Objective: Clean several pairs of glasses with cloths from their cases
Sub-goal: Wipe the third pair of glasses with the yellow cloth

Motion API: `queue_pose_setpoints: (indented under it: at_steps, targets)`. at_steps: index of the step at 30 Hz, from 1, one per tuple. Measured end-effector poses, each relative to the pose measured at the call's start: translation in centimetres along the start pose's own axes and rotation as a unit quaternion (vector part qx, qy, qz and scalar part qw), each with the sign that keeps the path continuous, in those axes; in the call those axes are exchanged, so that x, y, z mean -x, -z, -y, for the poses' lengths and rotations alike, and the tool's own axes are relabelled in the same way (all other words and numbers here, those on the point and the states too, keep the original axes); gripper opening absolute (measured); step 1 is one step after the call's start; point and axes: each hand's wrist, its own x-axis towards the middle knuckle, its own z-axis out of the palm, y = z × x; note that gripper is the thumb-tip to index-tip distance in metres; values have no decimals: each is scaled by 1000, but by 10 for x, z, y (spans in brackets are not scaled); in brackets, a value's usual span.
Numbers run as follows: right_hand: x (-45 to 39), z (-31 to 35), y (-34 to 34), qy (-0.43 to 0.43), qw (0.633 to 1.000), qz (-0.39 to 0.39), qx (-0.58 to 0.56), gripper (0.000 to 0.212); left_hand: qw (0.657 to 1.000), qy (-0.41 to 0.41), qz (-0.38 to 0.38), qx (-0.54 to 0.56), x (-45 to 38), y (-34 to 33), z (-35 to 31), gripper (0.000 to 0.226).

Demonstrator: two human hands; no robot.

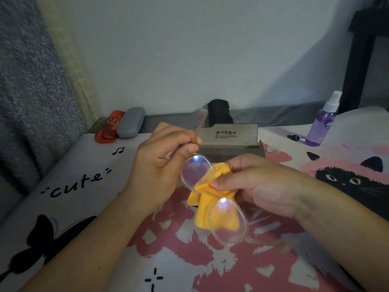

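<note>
The glasses (212, 199) sit at frame centre, held above the printed bedsheet (80, 182). The left hand (160, 165) pinches one temple arm near the hinge, fingers curled. The right hand (252, 182) pinches a yellow cloth (207, 207) around the bridge area, thumb pressing the fabric. The frame is clear plastic with rounded lenses: light, probably brittle, and likely slippery (grip the rim or temple, not the lens face). The cloth is soft and drapes freely. An open grey case (229, 138) stands at 12 o'clock; a purple spray bottle (322, 123) at 2 o'clock; two closed cases (122, 127) at 10 o'clock.
</note>
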Motion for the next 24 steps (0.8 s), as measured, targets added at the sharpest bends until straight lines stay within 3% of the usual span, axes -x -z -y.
queue_pose_setpoints:
  at_steps: [3, 7, 11, 18, 21, 24]
  targets:
    - [0, -2, -1, -18, 1000, 13, 20, 26, 999, -15, 30, 0, 2, -1, -3, 12]
    - [-1, -3, -4, -25, 999, 21, 23, 14, 996, 22, 57, 59, 4, -5, -5, 15]
    - [-1, -5, -11, -13, 999, 42, -13, 18, 990, 28, 100, 91, 6, -16, -11, 16]
    - [-2, -3, -19, 3, 997, -15, -70, 15, 985, 67, 74, 140, 4, -21, -6, 16]
    - [-4, -4, -20, -3, 993, -50, -106, 36, 981, 89, 64, 158, 3, -25, -5, 13]
    - [-5, -4, -21, 3, 991, -76, -112, 34, 977, 115, 48, 171, 3, -31, -4, 11]
